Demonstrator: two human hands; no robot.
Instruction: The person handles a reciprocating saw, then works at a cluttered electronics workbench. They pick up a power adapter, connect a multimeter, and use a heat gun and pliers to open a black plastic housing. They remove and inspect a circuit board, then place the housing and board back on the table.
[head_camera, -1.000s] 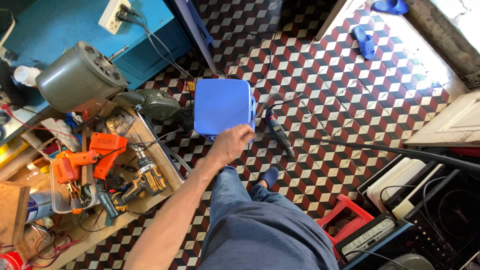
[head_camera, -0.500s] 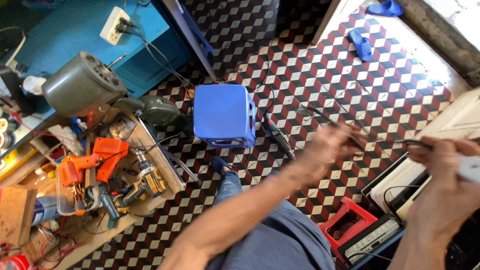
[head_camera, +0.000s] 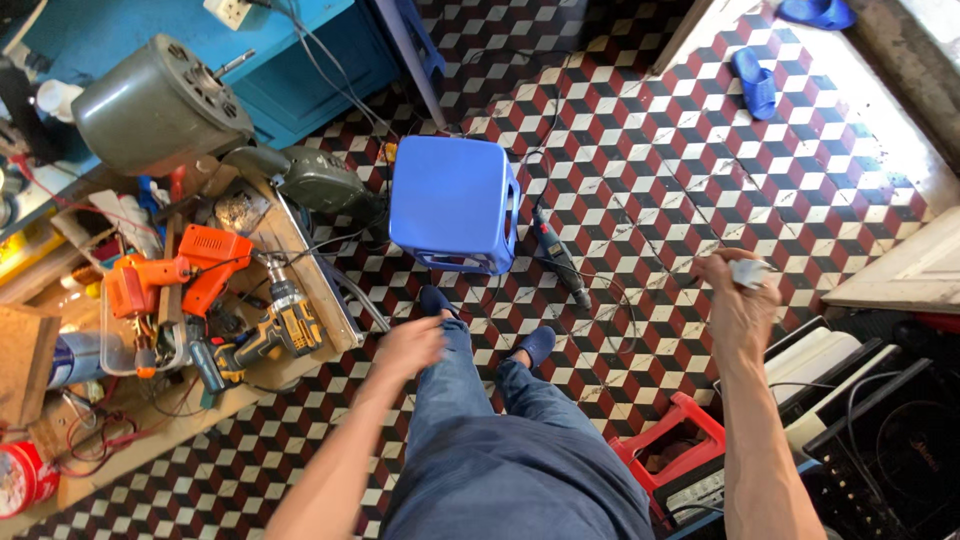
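checkered tile floor (head_camera: 640, 130), blue stool (head_camera: 455, 205); right fingers (head_camera: 738, 268) around white plug (head_camera: 748, 272) (left blurred, unclear)

Red round tin (head_camera: 22, 478) w/ white label, bottom-left corner on the wooden board (head_camera: 150, 440). Blue cylindrical can (head_camera: 72, 358) lying on its side just above it, beside a brown cardboard piece (head_camera: 20, 360). White spray-type can (head_camera: 55, 98) top-left, upright, partly hidden. No signs or lit screens visible.
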